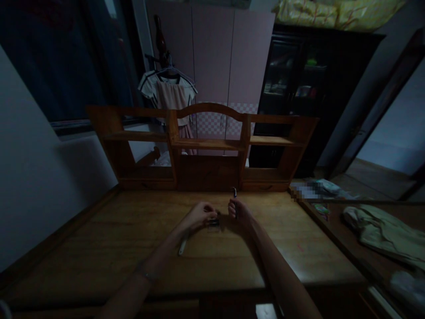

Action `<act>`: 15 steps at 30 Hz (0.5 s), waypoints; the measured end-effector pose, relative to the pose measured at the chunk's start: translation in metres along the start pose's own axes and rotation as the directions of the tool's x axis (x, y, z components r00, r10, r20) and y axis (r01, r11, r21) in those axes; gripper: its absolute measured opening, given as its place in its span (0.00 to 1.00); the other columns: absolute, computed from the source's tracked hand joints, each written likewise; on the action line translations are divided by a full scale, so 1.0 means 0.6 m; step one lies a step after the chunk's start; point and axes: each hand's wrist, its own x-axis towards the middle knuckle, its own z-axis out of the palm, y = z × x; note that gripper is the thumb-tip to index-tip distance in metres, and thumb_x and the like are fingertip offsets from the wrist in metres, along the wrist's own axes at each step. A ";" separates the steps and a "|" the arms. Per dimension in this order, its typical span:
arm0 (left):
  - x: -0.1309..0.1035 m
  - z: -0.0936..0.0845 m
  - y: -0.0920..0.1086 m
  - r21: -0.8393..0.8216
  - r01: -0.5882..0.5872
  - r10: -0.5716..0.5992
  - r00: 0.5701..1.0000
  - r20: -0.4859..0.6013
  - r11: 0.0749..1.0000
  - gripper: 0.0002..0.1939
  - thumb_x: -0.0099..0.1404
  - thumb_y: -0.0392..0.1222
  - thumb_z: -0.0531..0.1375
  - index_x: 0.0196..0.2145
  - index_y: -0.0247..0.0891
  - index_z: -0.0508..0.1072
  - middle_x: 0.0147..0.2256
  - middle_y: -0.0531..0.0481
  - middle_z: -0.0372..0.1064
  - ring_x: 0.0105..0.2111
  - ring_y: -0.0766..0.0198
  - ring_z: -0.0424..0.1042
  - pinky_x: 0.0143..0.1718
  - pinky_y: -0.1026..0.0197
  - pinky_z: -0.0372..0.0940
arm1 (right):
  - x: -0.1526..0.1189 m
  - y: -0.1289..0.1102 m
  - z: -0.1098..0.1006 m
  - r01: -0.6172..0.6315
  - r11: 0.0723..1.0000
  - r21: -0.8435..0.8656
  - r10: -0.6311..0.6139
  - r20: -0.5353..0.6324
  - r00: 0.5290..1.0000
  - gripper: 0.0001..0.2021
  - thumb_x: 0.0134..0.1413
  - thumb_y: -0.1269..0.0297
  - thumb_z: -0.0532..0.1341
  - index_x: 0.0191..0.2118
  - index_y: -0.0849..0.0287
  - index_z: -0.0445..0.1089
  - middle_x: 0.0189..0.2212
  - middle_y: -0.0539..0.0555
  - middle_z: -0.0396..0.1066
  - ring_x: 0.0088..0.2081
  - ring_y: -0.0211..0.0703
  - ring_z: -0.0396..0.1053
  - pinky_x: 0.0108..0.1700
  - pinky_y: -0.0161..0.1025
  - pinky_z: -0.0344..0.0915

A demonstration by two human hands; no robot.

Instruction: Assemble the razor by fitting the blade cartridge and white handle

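Observation:
My right hand [241, 211] is closed round a slim dark tool with a shiny bent head [234, 191], held upright above the wooden desk [139, 226]. To its left, my left hand [199, 214] has its thumb and fingers brought together in a pinch. What they hold, if anything, is too small and dark to make out. Right below those fingertips lies a small dark piece with a clear, case-like part [213, 225]. A light-coloured slim handle [182, 246] rests on the desk beside my left forearm, its upper end hidden by the arm.
A wooden shelf unit [209, 144] rises along the desk's far edge. On the right, a lower surface carries a light garment [381, 230] and a plastic bag [408, 285]. A wall [49, 177] borders the left side. Clothes [171, 91] hang behind the shelves, before a pink wardrobe [212, 57].

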 end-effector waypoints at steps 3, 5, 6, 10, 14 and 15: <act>0.014 -0.013 -0.014 -0.341 0.000 -0.026 0.997 -0.072 0.940 0.15 0.53 0.48 0.64 0.32 0.32 0.71 0.32 0.45 0.73 0.34 0.61 0.73 0.36 0.61 0.66 | 0.000 0.003 0.002 0.034 0.994 -0.103 -0.038 -0.036 0.999 0.14 0.50 0.57 0.63 0.25 0.60 0.60 0.14 0.43 0.58 0.13 0.28 0.51 0.14 0.27 0.47; 0.014 -0.013 -0.022 -0.525 0.030 -0.092 0.991 -0.092 0.851 0.17 0.53 0.49 0.65 0.34 0.33 0.69 0.33 0.44 0.73 0.35 0.61 0.73 0.37 0.61 0.67 | -0.003 0.003 0.007 0.064 0.978 -0.198 -0.076 -0.051 0.996 0.14 0.49 0.56 0.63 0.27 0.60 0.62 0.15 0.42 0.57 0.12 0.26 0.47 0.13 0.27 0.42; 0.012 -0.011 -0.024 -0.590 0.047 -0.119 0.989 -0.084 0.806 0.17 0.53 0.48 0.65 0.34 0.33 0.68 0.34 0.44 0.73 0.35 0.61 0.74 0.37 0.61 0.67 | -0.004 0.002 0.009 0.076 0.967 -0.243 -0.091 -0.050 0.995 0.14 0.49 0.55 0.64 0.28 0.60 0.63 0.15 0.42 0.56 0.13 0.25 0.45 0.13 0.26 0.41; 0.004 -0.002 -0.025 -0.717 0.084 -0.139 0.990 -0.018 0.692 0.14 0.55 0.44 0.65 0.35 0.33 0.69 0.35 0.45 0.73 0.35 0.63 0.74 0.40 0.60 0.68 | -0.007 0.002 0.023 0.078 0.934 -0.350 -0.092 -0.023 0.996 0.17 0.50 0.50 0.61 0.28 0.62 0.65 0.14 0.41 0.51 0.14 0.26 0.42 0.14 0.26 0.40; 0.000 0.001 -0.022 -0.808 0.069 -0.103 0.995 0.010 0.585 0.11 0.56 0.40 0.64 0.35 0.33 0.70 0.34 0.47 0.73 0.35 0.65 0.73 0.46 0.60 0.67 | -0.008 0.008 0.031 0.046 0.890 -0.454 -0.057 -0.010 0.998 0.23 0.55 0.44 0.53 0.25 0.62 0.66 0.12 0.42 0.49 0.14 0.27 0.41 0.15 0.28 0.40; -0.001 0.001 -0.022 -0.825 0.059 -0.094 0.996 0.008 0.561 0.10 0.56 0.39 0.64 0.35 0.33 0.71 0.35 0.47 0.73 0.36 0.65 0.73 0.48 0.59 0.66 | -0.008 0.009 0.032 0.041 0.877 -0.479 -0.052 -0.010 0.999 0.24 0.56 0.44 0.52 0.24 0.62 0.66 0.12 0.43 0.49 0.14 0.28 0.41 0.15 0.29 0.40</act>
